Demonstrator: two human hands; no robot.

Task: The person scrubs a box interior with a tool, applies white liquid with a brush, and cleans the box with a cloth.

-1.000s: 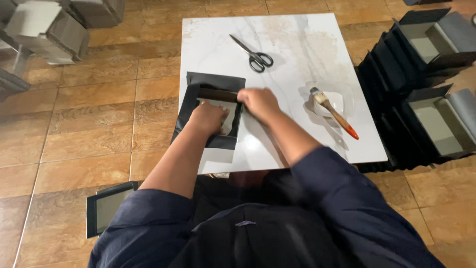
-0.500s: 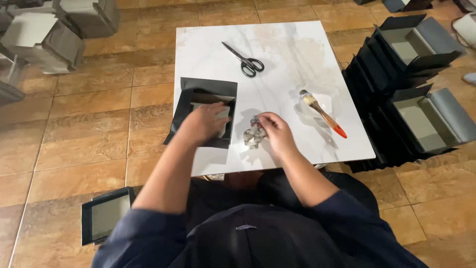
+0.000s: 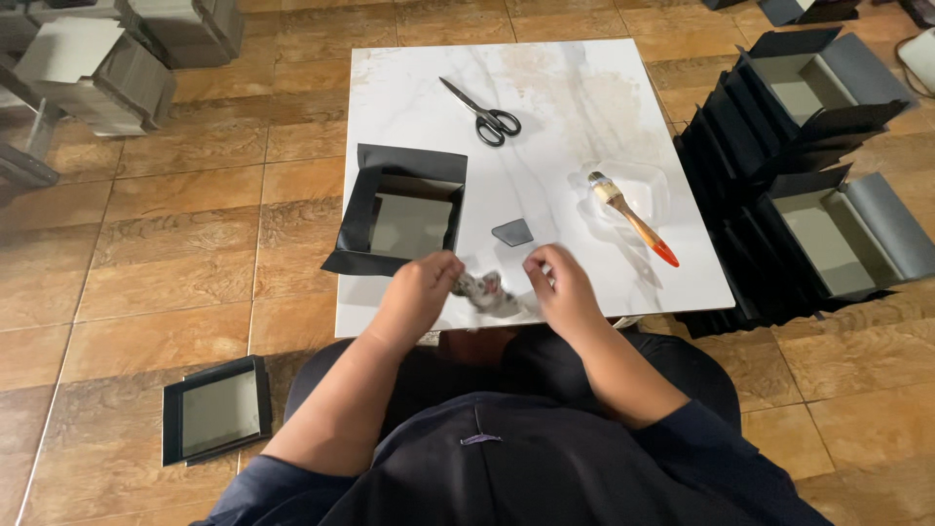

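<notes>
Both hands meet at the near edge of the white tabletop [image 3: 584, 88]: the left hand [image 3: 421, 292] and the right hand [image 3: 557, 292] each pinch an end of a crumpled grey rag [image 3: 484, 290] stretched between them, fingers closed on it. Just beyond the left hand sits an open black box [image 3: 404, 216] with a grey inside. A small dark grey scrap [image 3: 512, 232] lies just ahead of the right hand. Farther out to that hand's right, a paintbrush [image 3: 633, 218] with an orange handle rests on a clear dish [image 3: 651, 181]. Scissors [image 3: 483, 112] lie well beyond both hands.
</notes>
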